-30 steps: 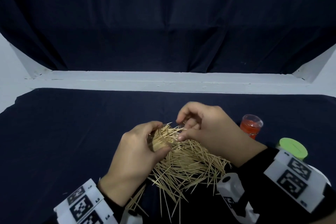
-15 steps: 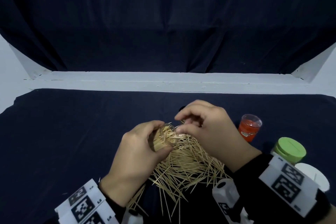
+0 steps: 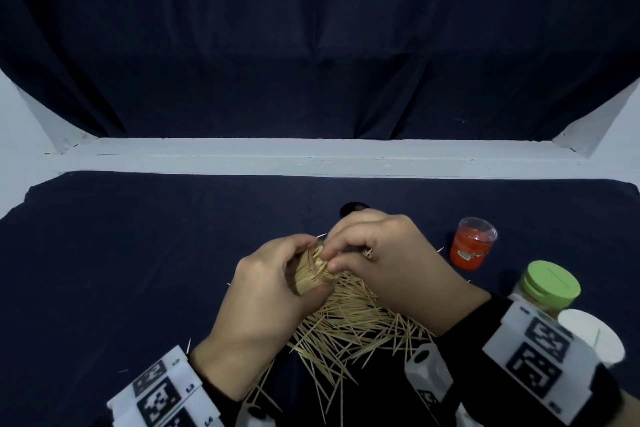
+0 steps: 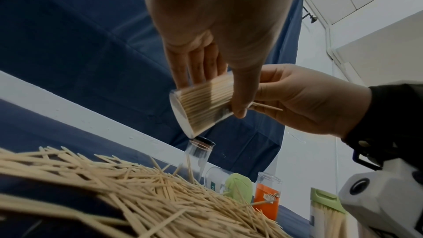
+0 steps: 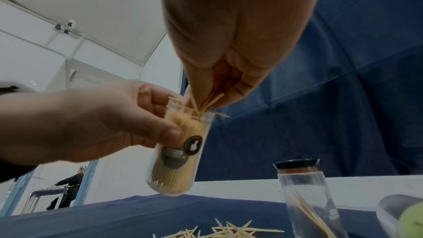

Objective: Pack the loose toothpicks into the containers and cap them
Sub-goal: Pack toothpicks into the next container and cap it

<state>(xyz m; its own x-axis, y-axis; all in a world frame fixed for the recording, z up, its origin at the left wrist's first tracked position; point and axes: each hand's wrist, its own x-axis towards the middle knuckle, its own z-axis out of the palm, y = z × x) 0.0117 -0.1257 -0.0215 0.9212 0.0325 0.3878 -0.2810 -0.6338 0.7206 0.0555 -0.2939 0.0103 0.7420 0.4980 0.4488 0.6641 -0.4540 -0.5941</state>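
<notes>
My left hand (image 3: 308,267) grips a clear container (image 3: 313,280) packed with toothpicks and holds it tilted above the pile. In the left wrist view the container (image 4: 201,104) lies between my thumb and fingers. My right hand (image 3: 329,257) pinches a few toothpicks (image 5: 207,103) with their ends at the container's open mouth (image 5: 194,113). A black label (image 5: 181,153) shows on its side. The loose toothpick pile (image 3: 353,322) spreads on the dark cloth under both hands.
An open orange container (image 3: 472,243) stands to the right, and a green-lidded jar (image 3: 550,284) and a white lid (image 3: 592,336) lie nearer me. A black-capped clear tube (image 5: 304,187) stands behind the pile, beside a lying container with a green cap (image 4: 235,185).
My right hand has moved left to the container's mouth with a few toothpicks. The left hand has kept the container in about the same place.
</notes>
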